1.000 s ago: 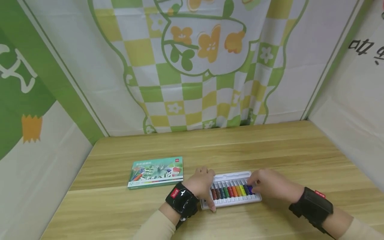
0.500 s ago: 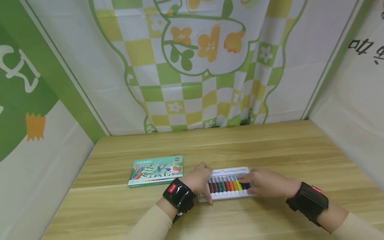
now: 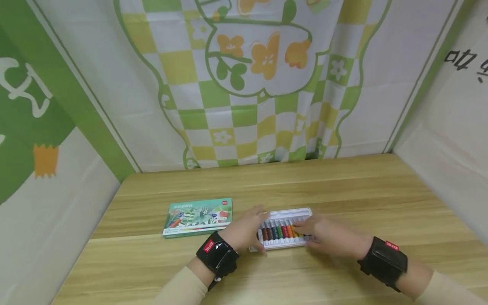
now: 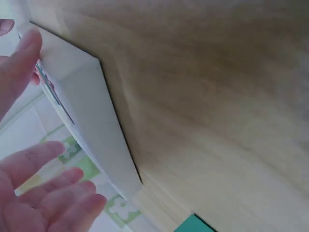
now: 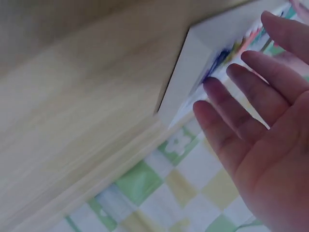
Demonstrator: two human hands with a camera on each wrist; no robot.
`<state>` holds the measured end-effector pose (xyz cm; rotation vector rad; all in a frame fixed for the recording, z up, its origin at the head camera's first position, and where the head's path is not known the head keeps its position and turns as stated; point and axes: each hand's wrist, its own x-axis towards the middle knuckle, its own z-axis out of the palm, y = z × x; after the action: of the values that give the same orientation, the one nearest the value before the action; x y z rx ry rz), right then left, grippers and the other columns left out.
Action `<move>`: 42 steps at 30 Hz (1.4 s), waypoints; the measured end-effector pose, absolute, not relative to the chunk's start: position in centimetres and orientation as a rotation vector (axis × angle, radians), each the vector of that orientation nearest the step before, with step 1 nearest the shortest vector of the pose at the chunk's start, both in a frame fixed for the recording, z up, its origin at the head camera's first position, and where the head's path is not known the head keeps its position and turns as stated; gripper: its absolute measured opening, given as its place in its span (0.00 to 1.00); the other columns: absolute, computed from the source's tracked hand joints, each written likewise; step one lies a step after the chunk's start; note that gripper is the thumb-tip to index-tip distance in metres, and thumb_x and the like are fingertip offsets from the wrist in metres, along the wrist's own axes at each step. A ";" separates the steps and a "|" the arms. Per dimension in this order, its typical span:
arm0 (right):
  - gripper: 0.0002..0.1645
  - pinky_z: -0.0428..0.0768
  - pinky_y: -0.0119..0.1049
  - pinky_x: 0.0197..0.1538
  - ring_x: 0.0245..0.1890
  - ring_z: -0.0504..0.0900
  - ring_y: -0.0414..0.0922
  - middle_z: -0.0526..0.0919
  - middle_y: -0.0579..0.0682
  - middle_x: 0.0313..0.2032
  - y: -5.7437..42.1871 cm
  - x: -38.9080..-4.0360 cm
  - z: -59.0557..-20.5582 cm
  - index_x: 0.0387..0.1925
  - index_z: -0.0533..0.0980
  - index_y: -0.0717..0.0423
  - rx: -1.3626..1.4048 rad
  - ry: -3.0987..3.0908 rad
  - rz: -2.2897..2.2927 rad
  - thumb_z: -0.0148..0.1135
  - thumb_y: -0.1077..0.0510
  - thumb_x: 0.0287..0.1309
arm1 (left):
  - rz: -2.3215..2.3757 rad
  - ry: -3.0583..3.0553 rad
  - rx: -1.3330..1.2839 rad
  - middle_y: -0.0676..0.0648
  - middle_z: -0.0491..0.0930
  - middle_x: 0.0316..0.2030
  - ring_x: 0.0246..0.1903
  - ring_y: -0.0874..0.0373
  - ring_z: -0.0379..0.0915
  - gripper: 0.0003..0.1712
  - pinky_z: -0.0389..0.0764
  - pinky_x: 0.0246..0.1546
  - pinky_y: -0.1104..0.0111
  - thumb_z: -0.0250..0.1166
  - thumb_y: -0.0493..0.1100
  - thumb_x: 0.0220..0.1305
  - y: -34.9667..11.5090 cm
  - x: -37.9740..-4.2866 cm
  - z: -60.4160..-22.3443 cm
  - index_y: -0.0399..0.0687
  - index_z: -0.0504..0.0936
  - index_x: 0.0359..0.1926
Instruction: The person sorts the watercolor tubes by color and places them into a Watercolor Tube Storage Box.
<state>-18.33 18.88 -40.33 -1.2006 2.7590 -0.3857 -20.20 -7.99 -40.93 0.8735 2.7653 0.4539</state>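
A white plastic tray of small paint tubes lies on the table, the tubes in one row from brown through green, red and orange to yellow. At its left end my left hand spans the tray, thumb by the front edge. In the left wrist view that thumb overlaps the tray's corner, while the other fingers stay spread apart from its wall. My right hand is over the right end with fingers extended, hiding the tubes there. The right wrist view shows its fingertips close above blue tubes, pinching nothing.
A teal cardboard paint box with a plant picture lies flat to the left of the tray. Behind the wooden table hangs a checkered curtain. Printed cloth walls stand at both sides.
The tray has shifted left and slightly away, with both hands moving along. My right hand has loosened from a pinch at the blue tube and now reaches further over the tray's right end.
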 end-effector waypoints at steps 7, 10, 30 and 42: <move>0.32 0.80 0.50 0.59 0.58 0.80 0.55 0.80 0.56 0.62 18.3 -17.9 -40.5 0.63 0.78 0.61 -1.319 2.790 -0.253 0.74 0.54 0.59 | 0.518 2.715 1.043 0.42 0.83 0.54 0.56 0.50 0.79 0.27 0.79 0.58 0.62 0.76 0.38 0.59 -8.9 -19.5 -40.3 0.35 0.83 0.59; 0.32 0.80 0.50 0.58 0.57 0.80 0.54 0.81 0.55 0.62 18.3 -18.0 -40.3 0.63 0.78 0.60 -1.288 2.774 -0.257 0.74 0.54 0.60 | 0.512 2.713 1.094 0.47 0.85 0.46 0.49 0.55 0.81 0.18 0.81 0.50 0.65 0.72 0.36 0.64 -9.0 -19.3 -40.5 0.36 0.86 0.54; 0.30 0.73 0.32 0.38 0.38 0.70 0.40 0.83 0.48 0.59 16.8 -18.9 -40.7 0.63 0.79 0.59 -1.360 2.762 -0.188 0.72 0.51 0.62 | 0.342 2.656 1.069 0.42 0.66 0.72 0.70 0.49 0.65 0.35 0.70 0.67 0.58 0.60 0.56 0.75 -8.0 -17.9 -40.5 0.42 0.69 0.74; 0.26 0.81 0.40 0.49 0.49 0.76 0.43 0.80 0.52 0.62 19.8 -19.3 -40.9 0.66 0.77 0.60 -1.303 2.741 -0.369 0.65 0.59 0.68 | 0.245 2.579 1.046 0.46 0.63 0.75 0.74 0.51 0.56 0.35 0.63 0.71 0.60 0.62 0.50 0.72 -6.8 -17.9 -40.6 0.43 0.67 0.75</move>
<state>-19.35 19.80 -40.95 -1.3031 2.7407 -0.3688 -17.90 -6.80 -40.63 1.0458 2.5794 0.2449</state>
